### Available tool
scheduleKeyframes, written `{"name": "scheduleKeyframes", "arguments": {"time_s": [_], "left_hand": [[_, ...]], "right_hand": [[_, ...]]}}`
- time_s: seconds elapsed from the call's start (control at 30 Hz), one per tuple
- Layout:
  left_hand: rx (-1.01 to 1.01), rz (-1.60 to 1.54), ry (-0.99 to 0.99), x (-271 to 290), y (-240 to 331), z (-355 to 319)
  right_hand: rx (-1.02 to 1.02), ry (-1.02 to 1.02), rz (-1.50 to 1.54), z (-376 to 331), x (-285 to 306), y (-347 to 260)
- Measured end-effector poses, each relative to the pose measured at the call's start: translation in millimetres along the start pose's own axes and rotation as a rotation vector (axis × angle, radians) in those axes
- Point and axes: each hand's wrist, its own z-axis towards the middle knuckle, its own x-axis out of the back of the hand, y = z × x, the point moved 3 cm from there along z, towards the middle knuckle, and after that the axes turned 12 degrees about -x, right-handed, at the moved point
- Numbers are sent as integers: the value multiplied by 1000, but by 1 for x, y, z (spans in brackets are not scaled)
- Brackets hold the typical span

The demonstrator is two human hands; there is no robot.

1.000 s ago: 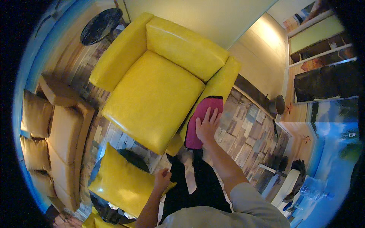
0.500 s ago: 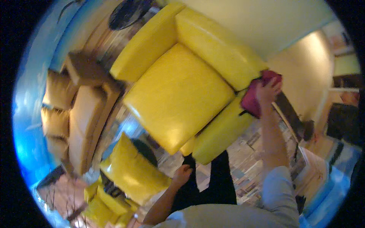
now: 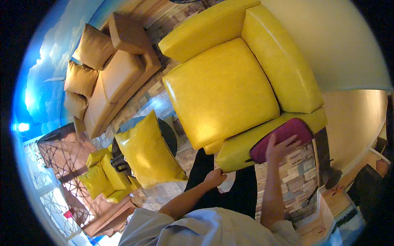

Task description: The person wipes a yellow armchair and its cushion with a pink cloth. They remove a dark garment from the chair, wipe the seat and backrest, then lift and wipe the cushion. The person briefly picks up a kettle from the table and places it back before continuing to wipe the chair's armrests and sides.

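Right hand (image 3: 279, 148), fingers spread, presses a magenta pad (image 3: 283, 137) on the yellow armchair's arm (image 3: 238, 149); left hand (image 3: 214, 178) loosely curled, empty.

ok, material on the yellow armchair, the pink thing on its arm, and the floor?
Yellow armchair: looks like glossy leather or vinyl; bright highlights, smooth skin, stitched seams.
Pink cloth under the right hand: matte and soft-looking, probably fabric or microfibre, no shine; exact kind unclear.
Floor: patchwork of wood-look planks; real wood or printed laminate cannot be told.
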Motion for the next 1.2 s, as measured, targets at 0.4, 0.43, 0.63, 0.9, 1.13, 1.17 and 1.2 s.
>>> {"name": "scheduleKeyframes", "arguments": {"time_s": [0.4,0.43,0.63,0.9,1.13,1.17,1.2], "left_hand": [[-161,-221,328,108,-101,71],[-108,-264,486,110,-139,89],[97,-393,839,225,-182,127],[-142,-1068,1114,203,-201,203],[147,-1159,883,185,-211,192],[150,-1158,883,179,-211,190],[88,-1175,935,171,-210,192]], "right_hand": [[-654,-780,833,-61,81,-12],[-680,-818,1071,-54,79,-30],[-66,-642,659,6,-111,-108],[668,-325,-122,-88,-318,-315],[1367,-689,-190,-234,-315,-366],[1441,-758,-221,-244,-309,-354],[1508,-827,-258,-253,-300,-341]]}}
